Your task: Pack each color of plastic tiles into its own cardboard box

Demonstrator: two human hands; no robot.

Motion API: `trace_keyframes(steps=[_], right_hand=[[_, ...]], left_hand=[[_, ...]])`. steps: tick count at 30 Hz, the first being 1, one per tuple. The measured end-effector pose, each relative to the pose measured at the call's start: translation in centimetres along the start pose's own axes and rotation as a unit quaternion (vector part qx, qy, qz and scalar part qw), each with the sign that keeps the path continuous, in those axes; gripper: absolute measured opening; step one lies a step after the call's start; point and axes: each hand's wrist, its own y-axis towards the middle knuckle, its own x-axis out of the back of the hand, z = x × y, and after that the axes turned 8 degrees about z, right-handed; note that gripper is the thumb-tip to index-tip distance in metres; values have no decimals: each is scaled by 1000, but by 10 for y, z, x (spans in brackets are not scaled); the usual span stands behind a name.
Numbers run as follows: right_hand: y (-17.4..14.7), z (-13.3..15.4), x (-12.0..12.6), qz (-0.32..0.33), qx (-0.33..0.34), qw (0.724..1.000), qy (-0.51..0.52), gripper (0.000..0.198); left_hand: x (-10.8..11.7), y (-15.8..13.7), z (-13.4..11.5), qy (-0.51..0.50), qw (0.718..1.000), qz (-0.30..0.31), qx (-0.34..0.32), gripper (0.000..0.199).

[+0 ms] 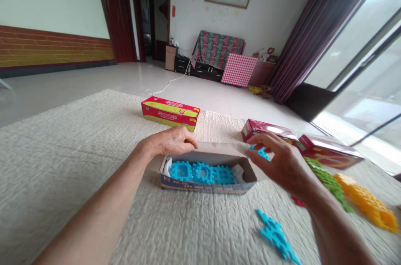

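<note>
A long cardboard box [205,188] stands open on the mat before me, with blue interlocking plastic blocks [203,172] in a row inside. White crumpled wrapping shows at both inner ends. My left hand [178,142] is closed with its fingers curled at the left end of the box's raised back flap [216,148]. At the flap's right end, the thumb and fingertips of my right hand [278,158] come together in a pinch, slightly blurred. Behind those fingers shows another blue piece [261,153]; whether they touch it I cannot tell. Nearer me lies a loose blue piece [277,233].
Beyond the box sits a red and yellow box [171,112]. Two dark red boxes [269,128] are at the right. Green pieces [328,183] and yellow pieces [366,202] lie beside my right forearm, and a red piece [297,201] peeks out under it. A textured mat [94,140] covers the floor.
</note>
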Motion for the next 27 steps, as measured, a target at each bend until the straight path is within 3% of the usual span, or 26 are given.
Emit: trace_keyframes(steps=[4,9,12,15,27], right_hand=[[-13,-63,4,-13,-78,996,-31,17],[-27,-110,-19,54,-143,985,-75,30],[-30,-114,-37,90,-145,980,-106,39],[-32,-111,-47,92,-147,977,-124,36],[-31,-110,-53,64,-195,969,-134,19]], left_hand=[[-1,1,0,-5,1000,12,-4,32],[-3,4,3,0,1000,27,-1,31],[-2,5,2,0,999,37,5,31],[-2,5,0,-1,999,40,14,31],[-2,4,1,0,999,37,15,30]])
